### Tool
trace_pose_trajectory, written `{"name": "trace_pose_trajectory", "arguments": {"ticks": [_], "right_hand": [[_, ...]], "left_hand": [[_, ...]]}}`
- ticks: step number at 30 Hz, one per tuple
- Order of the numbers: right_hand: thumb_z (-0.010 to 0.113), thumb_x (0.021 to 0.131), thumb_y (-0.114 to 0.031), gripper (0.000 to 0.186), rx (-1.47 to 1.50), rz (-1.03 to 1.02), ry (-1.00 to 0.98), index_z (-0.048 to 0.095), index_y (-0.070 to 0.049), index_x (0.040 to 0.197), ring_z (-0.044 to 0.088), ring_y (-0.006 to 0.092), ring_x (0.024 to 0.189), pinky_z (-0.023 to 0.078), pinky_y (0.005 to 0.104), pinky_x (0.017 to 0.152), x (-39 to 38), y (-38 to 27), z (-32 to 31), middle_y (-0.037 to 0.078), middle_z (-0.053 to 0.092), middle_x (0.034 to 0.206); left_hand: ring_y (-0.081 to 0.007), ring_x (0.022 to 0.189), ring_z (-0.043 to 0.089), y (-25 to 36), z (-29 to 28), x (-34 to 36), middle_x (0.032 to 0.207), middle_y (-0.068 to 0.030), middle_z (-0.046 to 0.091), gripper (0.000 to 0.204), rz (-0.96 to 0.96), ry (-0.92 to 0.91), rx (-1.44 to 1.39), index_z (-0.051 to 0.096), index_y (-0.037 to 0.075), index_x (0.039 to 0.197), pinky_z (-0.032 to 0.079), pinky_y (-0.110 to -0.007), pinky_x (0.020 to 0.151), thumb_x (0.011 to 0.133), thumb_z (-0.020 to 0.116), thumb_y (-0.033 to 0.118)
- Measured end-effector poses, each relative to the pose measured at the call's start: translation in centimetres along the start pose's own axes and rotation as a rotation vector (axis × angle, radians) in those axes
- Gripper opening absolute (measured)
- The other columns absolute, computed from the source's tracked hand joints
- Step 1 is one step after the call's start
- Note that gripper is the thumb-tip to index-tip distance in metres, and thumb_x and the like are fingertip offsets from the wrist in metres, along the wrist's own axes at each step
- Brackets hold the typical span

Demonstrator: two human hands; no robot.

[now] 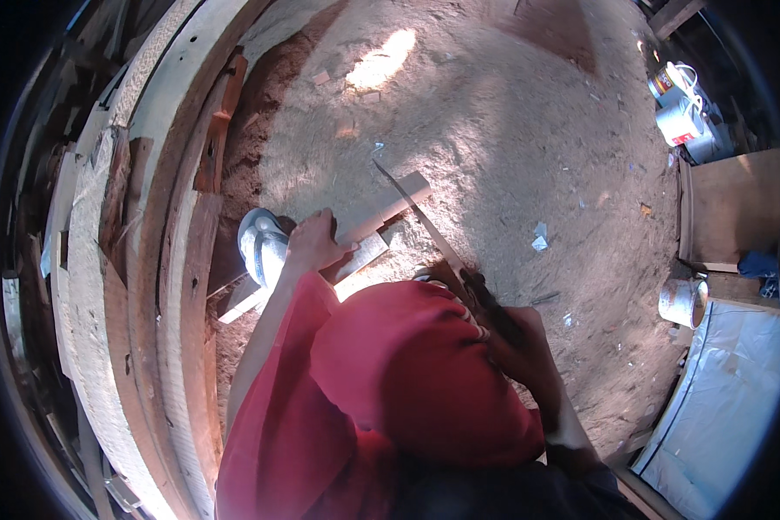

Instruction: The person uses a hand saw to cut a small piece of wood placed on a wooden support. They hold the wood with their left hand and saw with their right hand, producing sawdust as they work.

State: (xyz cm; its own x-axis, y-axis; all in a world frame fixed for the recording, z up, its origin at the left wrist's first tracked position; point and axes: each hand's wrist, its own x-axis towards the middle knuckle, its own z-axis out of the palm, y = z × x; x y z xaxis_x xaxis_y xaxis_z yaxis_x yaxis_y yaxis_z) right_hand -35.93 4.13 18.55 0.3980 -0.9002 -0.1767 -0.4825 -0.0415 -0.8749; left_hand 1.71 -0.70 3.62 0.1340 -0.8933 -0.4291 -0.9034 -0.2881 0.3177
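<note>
My right hand (518,345) is closed around the dark handle of a handsaw (433,227). Its long blade points away and to the left, crossing a narrow wooden board (377,217) close to the board's far end. On the board's near end, my left hand (315,243) is closed and bears down, its thumb toward the right. A second, paler piece of wood (364,256) lies under that board. Just left of my left hand is a grey-white flip-flop (264,247). Red cloth (407,364) hides part of the space between my arms.
Long timber beams (178,286) run along the left side. Scraps litter the dirt floor (494,147). White buckets (680,121) stand at the far right, with another bucket (682,302) nearer. A brown wooden panel (737,208) and a white sheet (719,390) are also on the right.
</note>
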Motion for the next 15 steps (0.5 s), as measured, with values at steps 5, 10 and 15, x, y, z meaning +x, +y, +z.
{"name": "trace_pose_trajectory", "arguments": {"ticks": [5, 10, 15], "right_hand": [[0.070, 0.095, -0.012, 0.020, -0.071, 0.170, -0.080, 0.069, 0.004, 0.084, 0.055, 0.0034, 0.065, 0.045, 0.0343, 0.052, -1.8, -4.7, -2.6, 0.010, 0.057, 0.056], [0.071, 0.096, -0.013, 0.022, -0.213, 0.200, -0.134, 0.069, 0.005, 0.083, 0.057, 0.0030, 0.068, 0.046, 0.0357, 0.053, -3.8, -6.4, -4.3, 0.014, 0.062, 0.059], [0.071, 0.096, -0.012, 0.019, -0.177, 0.032, -0.108, 0.071, 0.005, 0.086, 0.067, 0.0100, 0.063, 0.048, 0.0375, 0.054, -1.1, -4.0, -2.9, 0.018, 0.064, 0.062]], "left_hand": [[-0.0400, 0.119, 0.065, -0.6, -0.1, 0.1, 0.120, -0.0214, 0.068, 0.073, -0.036, -0.029, -0.024, 0.060, 0.000, 0.116, 0.052, -0.050, 0.101, 0.074, 0.090, 0.051], [-0.0400, 0.119, 0.065, -0.4, 0.1, 0.1, 0.118, -0.0215, 0.069, 0.072, -0.006, -0.008, -0.023, 0.060, 0.000, 0.116, 0.052, -0.050, 0.101, 0.074, 0.090, 0.050], [-0.0401, 0.119, 0.065, 0.2, 0.2, 0.0, 0.118, -0.0220, 0.069, 0.070, 0.014, 0.016, -0.006, 0.060, 0.000, 0.114, 0.052, -0.050, 0.101, 0.074, 0.090, 0.049]]}}
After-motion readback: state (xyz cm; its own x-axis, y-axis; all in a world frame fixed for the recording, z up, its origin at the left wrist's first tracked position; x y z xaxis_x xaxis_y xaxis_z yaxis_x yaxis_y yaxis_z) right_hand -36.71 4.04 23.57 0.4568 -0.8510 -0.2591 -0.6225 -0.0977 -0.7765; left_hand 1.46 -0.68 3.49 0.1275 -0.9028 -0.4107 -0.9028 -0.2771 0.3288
